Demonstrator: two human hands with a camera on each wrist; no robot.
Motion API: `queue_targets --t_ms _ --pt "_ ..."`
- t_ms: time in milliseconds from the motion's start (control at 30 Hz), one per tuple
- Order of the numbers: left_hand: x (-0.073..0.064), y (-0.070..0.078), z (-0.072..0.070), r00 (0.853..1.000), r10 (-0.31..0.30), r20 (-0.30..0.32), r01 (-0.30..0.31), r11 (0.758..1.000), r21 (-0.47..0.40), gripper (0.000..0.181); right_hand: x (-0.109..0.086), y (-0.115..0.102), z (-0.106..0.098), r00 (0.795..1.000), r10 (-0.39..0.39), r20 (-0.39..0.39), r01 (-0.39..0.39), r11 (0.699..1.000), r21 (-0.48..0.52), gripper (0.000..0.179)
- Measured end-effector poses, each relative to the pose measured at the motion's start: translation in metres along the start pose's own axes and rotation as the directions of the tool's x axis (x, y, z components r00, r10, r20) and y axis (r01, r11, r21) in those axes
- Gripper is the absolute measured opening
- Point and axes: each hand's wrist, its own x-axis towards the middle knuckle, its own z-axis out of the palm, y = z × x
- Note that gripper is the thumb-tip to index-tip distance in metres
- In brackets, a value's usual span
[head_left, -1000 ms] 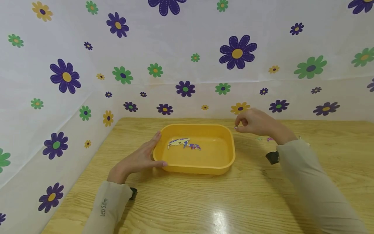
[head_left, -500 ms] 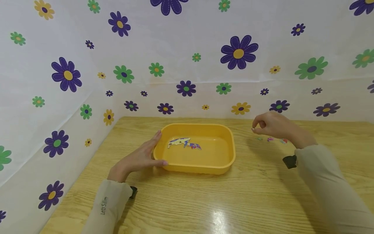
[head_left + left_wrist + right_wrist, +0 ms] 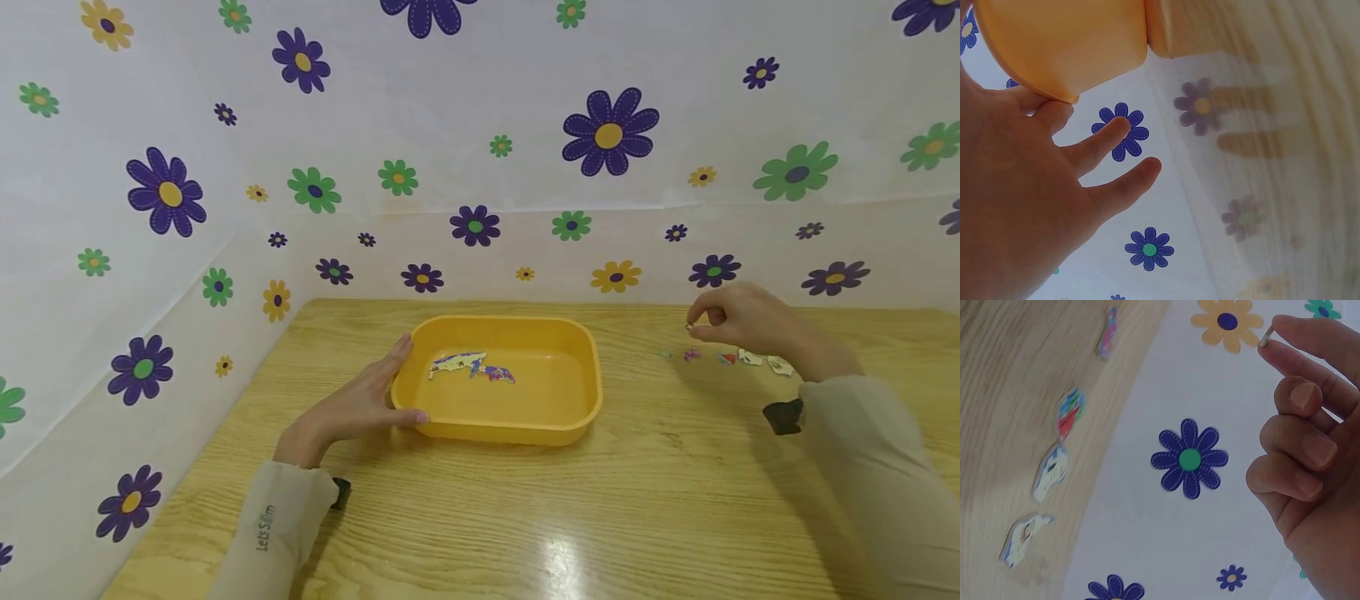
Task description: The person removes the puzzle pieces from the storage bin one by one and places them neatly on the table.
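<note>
My left hand (image 3: 356,410) rests against the left end of the yellow plastic tray (image 3: 517,435), its thumb on the near rim and its fingers along the side. The left wrist view shows those fingers (image 3: 1124,187) extended and spread. Inside the tray lie a cream-and-purple puzzle piece (image 3: 456,363) and a blue-and-red one (image 3: 498,374), close together. Above the table to the right, my right hand (image 3: 750,321) pinches a tiny whitish puzzle piece (image 3: 1265,339) between thumb and forefinger; it appears edge-on. The other right fingers are curled in.
Beneath my right hand several flat pieces lie in a row on the wooden table (image 3: 480,508): a small green one (image 3: 664,355), a pink one (image 3: 692,355), a red-and-blue one (image 3: 727,358) and two white ones, including a white piece (image 3: 781,365). A flower-print sheet (image 3: 465,92) stands behind.
My right hand has moved rightward, away from the tray to above the row of pieces, still pinching the tiny piece. My left hand and the tray have stayed put.
</note>
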Motion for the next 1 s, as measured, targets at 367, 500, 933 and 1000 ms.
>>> queue_targets --t_ms 367,500,933,1000 --pt "-0.001 -0.002 -0.001 1.0 0.002 -0.003 -0.002 1.0 0.004 0.118 -0.018 0.025 -0.002 0.997 0.071 0.019 -0.07 0.997 -0.032 0.008" --pt "-0.002 -0.001 -0.001 1.0 0.0 0.0 0.0 1.0 0.007 0.118 -0.023 0.036 -0.002 0.997 0.072 0.013 -0.071 0.997 -0.042 0.006" --pt "-0.001 0.001 -0.002 1.0 -0.001 0.005 0.001 1.0 -0.002 0.118 -0.047 0.067 -0.007 0.987 0.145 0.067 -0.139 0.987 -0.079 0.008" --pt "-0.001 0.001 -0.002 1.0 -0.001 0.007 0.001 1.0 -0.004 0.118 -0.051 0.071 -0.008 0.985 0.156 0.076 -0.149 0.985 -0.083 0.009"
